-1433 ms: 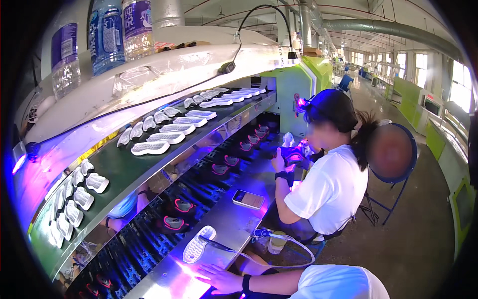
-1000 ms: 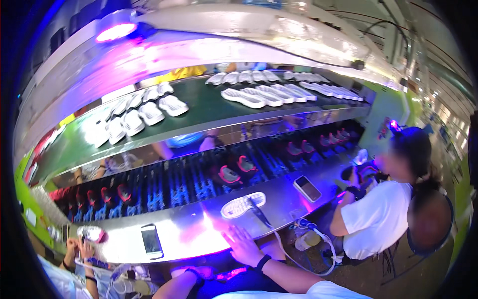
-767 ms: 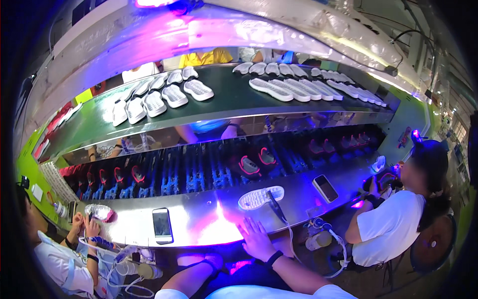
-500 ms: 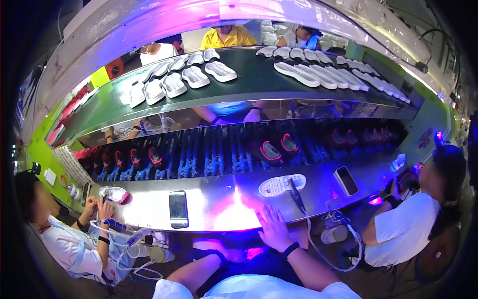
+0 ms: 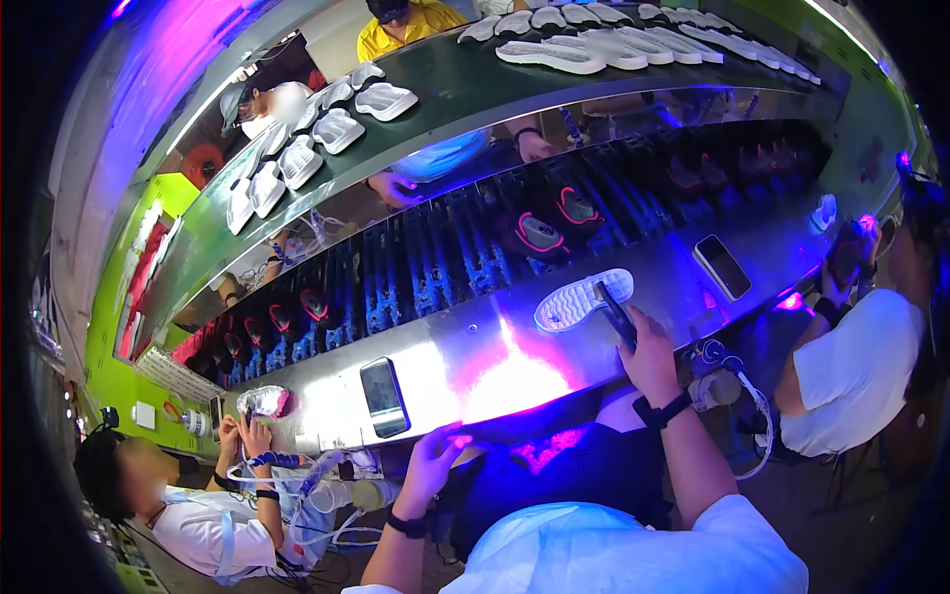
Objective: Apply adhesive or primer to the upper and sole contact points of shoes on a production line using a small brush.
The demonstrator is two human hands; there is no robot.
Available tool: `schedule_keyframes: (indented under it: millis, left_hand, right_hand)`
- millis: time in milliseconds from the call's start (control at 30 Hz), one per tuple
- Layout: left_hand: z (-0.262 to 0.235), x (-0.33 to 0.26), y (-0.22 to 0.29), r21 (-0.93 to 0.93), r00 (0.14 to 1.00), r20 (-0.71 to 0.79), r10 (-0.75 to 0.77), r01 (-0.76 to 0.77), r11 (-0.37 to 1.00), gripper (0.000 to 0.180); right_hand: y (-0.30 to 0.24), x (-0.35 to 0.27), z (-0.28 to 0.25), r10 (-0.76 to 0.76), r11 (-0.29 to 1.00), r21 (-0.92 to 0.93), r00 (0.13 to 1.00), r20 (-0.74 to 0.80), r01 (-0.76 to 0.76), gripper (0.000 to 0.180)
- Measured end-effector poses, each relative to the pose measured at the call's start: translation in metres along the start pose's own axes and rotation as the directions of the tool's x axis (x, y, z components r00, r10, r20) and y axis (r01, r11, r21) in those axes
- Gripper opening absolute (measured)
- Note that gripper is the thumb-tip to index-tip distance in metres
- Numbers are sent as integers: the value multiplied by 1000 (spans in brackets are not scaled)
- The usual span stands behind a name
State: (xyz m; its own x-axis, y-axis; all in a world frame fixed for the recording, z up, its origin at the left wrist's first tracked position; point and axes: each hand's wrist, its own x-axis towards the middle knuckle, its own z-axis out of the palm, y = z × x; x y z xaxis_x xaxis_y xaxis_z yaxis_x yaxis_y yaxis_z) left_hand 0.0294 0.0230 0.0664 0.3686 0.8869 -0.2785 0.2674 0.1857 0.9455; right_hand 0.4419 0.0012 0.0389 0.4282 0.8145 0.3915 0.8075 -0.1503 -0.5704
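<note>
A white shoe sole (image 5: 569, 306) with a ridged surface lies on the metal bench edge ahead of me. The dark head of a glue brush (image 5: 616, 315) rests across its right part. My right hand (image 5: 648, 351) is closed around the brush's black handle. Above my lap, close to the bench's front edge, my left hand (image 5: 431, 469) is raised with its fingers loosely bent and slightly apart. Nothing shows in it. The nearest thing to it is a phone (image 5: 384, 398) lying on the bench to its left.
Behind the bench runs a slatted conveyor (image 5: 426, 267) carrying dark shoe uppers with red edges. A green shelf (image 5: 435, 119) above it bears rows of white soles. Co-workers sit left (image 5: 198, 515) and right (image 5: 851, 366). Another phone (image 5: 722, 266) lies right of the sole.
My right hand has moved from the bench edge onto the glue brush and grips it. The left hand has risen from my lap. The whole view has tilted.
</note>
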Motion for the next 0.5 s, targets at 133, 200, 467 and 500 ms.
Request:
schedule_keyframes:
  millis: [133,200,467,500]
  left_hand:
    - [32,40,32,5,967,224,122,-127,992,43]
    - [50,67,65,-3,946,312,92,-96,995,44]
    - [49,241,119,684,870,462,171,-472,556,71]
    - [51,257,141,693,842,519,146,-515,504,77]
  right_hand:
    - [0,-3,6,112,956,254,982,155,-149,56]
    - [9,2,13,123,894,411,980,158,-178,52]
    - [64,29,32,174,473,707,843,510,-525,45]
    - [67,28,35,182,457,707,835,519,-539,46]
